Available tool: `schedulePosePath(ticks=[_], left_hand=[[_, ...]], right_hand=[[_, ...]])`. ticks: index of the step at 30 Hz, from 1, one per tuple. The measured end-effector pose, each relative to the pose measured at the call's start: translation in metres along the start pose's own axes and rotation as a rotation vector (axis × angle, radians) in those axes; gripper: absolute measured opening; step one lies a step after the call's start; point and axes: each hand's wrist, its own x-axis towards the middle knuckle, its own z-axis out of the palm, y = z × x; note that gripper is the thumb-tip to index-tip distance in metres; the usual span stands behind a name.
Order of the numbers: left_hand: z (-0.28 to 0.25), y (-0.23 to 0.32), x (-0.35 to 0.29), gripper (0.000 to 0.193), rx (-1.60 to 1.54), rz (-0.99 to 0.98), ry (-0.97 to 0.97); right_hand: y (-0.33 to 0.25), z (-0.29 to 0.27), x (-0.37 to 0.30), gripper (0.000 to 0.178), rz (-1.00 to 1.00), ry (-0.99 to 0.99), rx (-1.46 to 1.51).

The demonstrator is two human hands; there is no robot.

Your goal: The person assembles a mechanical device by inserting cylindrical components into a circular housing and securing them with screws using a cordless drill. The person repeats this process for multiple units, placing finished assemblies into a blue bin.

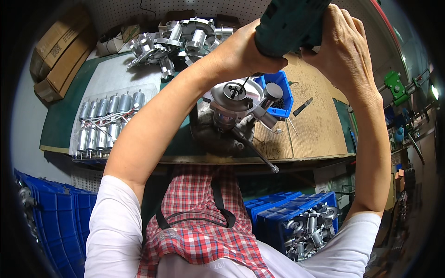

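Note:
Both my hands are up at the top of the view on a dark green power screwdriver (289, 25). My left hand (250, 48) wraps round its lower body. On its other side my right hand (342, 46) grips it, and part of that hold is hidden. A thin bit (244, 85) slants down to a round recess in a silver metal housing (234, 104). I cannot tell whether the bit's tip touches a screw there. The housing sits on a dark bench fixture (208, 134) with a long lever (257, 155) pointing toward me.
Beside the housing stands a blue bin (285, 99) of small dark screws. A dark pen-like tool (303, 106) lies on the cardboard (320, 125). Small motors (111, 104) fill a tray at left; metal housings (194, 37) are piled behind. Below the bench is a blue crate (273, 222) of metal parts.

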Motion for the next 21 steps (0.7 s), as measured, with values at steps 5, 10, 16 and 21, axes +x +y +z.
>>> schedulePosePath(ticks=[5, 10, 16, 21], left_hand=[[0.002, -0.002, 0.005, 0.029, -0.035, 0.020, -0.020], [0.002, -0.001, 0.003, 0.026, -0.030, 0.002, -0.023], [0.001, -0.004, 0.005, 0.025, -0.042, -0.019, -0.030], [0.007, -0.004, 0.001, 0.054, -0.037, -0.004, 0.025]], right_hand=[[0.011, 0.001, 0.001, 0.063, -0.022, -0.052, -0.031], [0.009, 0.006, -0.002, 0.063, -0.040, 0.025, -0.001], [0.012, 0.002, 0.001, 0.063, -0.013, -0.051, -0.027], [0.020, 0.014, -0.007, 0.054, -0.131, 0.073, -0.201]])
